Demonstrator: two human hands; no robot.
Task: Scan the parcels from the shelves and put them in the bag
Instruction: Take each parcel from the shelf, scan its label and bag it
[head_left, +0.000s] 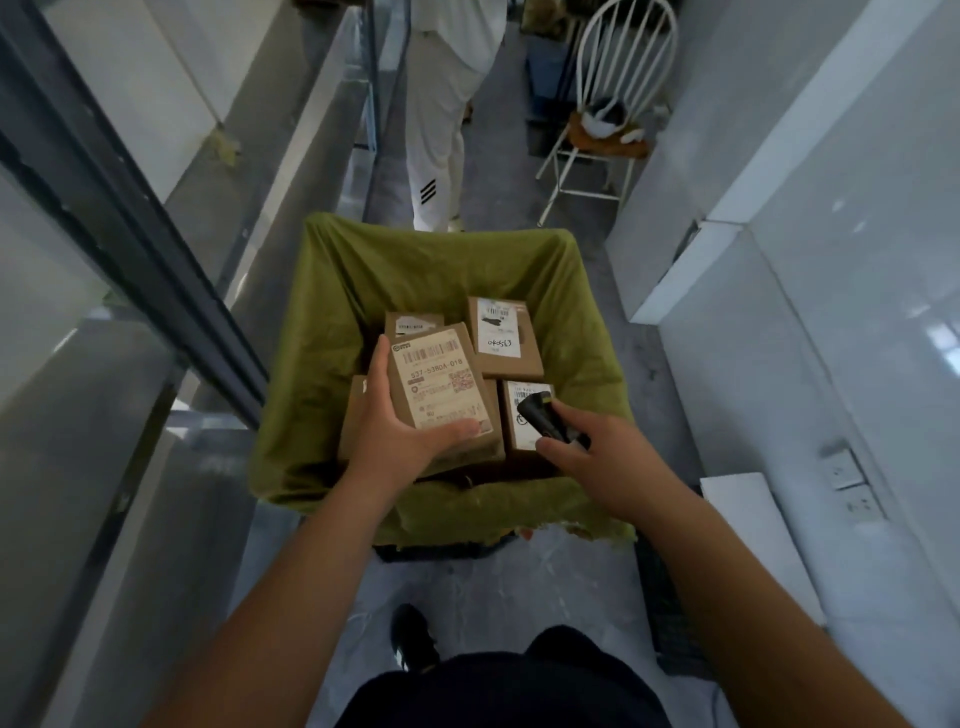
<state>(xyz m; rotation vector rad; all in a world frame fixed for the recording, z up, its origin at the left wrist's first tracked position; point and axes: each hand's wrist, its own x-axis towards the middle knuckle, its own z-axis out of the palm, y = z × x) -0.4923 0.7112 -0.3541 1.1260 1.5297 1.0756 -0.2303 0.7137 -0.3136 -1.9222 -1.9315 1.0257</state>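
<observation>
My left hand (400, 426) has its fingers (457, 430) wrapped round a labelled parcel (441, 384), held over the green bag (332, 312). My right hand (592, 457) grips the black scanner (545, 423) just beside it, above other parcels (504, 338).

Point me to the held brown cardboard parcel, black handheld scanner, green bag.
Held brown cardboard parcel (441, 379): head view, on its white label.
Black handheld scanner (545, 421): head view, on its body.
Green bag (322, 332): head view, left inner wall.

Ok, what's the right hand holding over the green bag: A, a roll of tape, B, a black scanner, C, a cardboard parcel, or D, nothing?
B: the right hand grips a black scanner above the green bag, while the left hand holds the parcel.
</observation>
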